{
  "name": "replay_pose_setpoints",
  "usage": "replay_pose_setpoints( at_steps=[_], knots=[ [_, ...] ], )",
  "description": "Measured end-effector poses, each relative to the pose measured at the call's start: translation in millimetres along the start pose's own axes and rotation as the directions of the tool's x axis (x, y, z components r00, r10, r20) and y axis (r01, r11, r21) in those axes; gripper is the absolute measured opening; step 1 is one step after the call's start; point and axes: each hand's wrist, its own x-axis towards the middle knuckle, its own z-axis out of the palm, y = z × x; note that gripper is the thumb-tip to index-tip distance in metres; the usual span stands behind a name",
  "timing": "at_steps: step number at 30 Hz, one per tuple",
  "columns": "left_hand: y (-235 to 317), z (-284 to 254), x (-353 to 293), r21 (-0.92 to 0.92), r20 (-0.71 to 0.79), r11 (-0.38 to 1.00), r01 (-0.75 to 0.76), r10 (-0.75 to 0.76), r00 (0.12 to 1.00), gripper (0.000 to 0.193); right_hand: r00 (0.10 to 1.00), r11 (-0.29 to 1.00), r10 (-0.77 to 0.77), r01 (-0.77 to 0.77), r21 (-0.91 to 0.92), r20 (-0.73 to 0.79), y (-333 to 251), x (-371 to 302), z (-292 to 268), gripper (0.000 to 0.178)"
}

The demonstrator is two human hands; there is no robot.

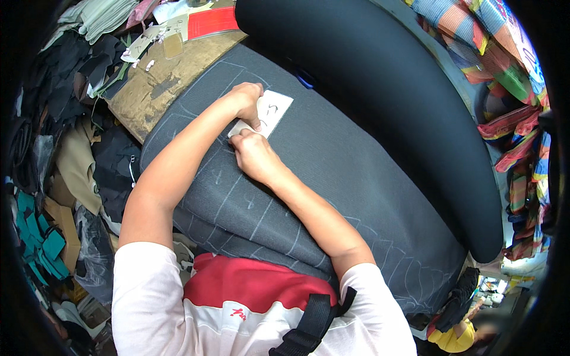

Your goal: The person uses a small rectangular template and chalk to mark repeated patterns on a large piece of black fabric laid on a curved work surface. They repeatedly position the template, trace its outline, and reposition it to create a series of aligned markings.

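Note:
A white card with dark handwritten marks (pixel 274 111) lies flat on dark grey cloth (pixel 332 148) that is marked with many pale lines. My left hand (pixel 244 102) rests across the card's left side, thumb and fingers apart, pressing it down. At the card's near end is my right hand (pixel 255 155), its fingers closed in a pinch against the edge. Whatever that pinch holds is hidden. Pale straight lines run over the cloth below both hands, and its near part hangs in folds toward my body.
A thick black roll (pixel 380 101) borders the cloth's far side, with a blue object (pixel 305 80) beside it. Worn wooden board (pixel 145 98) shows at left, carrying a red sheet (pixel 211 24). Dark scraps (pixel 53 77) crowd the left; a person in yellow (pixel 454 338) is at lower right.

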Motion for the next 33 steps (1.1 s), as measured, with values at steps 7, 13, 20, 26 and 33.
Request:
replay_pose_setpoints(
  at_steps=[7, 13, 20, 26, 33],
  knots=[
    [4, -1, 4, -0.012, 0.039, 0.998, 0.054, -0.054, 0.998, 0.094, 0.993, 0.970, -0.040, 0.066, -0.234, 0.113, -14, 15, 4, 0.017],
    [8, 0, 4, 0.051, 0.039, 0.998, 0.035, -0.037, 0.999, 0.093, 0.958, 0.914, 0.063, 0.057, -0.401, 0.279, -19, -19, -28, 0.016],
    [3, 6, -5, -0.022, -0.062, 1.000, 0.020, -0.021, 0.998, 0.078, 0.908, 0.911, 0.409, -0.412, -0.019, -0.088, 40, -39, -85, 0.016],
    [-10, -3, -17, -0.464, -0.181, 0.876, -0.130, 0.050, 0.982, 0.040, 0.635, 0.657, 0.751, -0.691, 0.303, -0.179, 106, -49, -136, 0.047],
    [-1, 28, -28, -0.118, -0.530, 0.679, -0.725, 0.574, 0.624, 0.020, 0.726, 0.760, 0.615, -0.650, -0.014, -0.309, 107, -82, -130, 0.020]
  ],
)
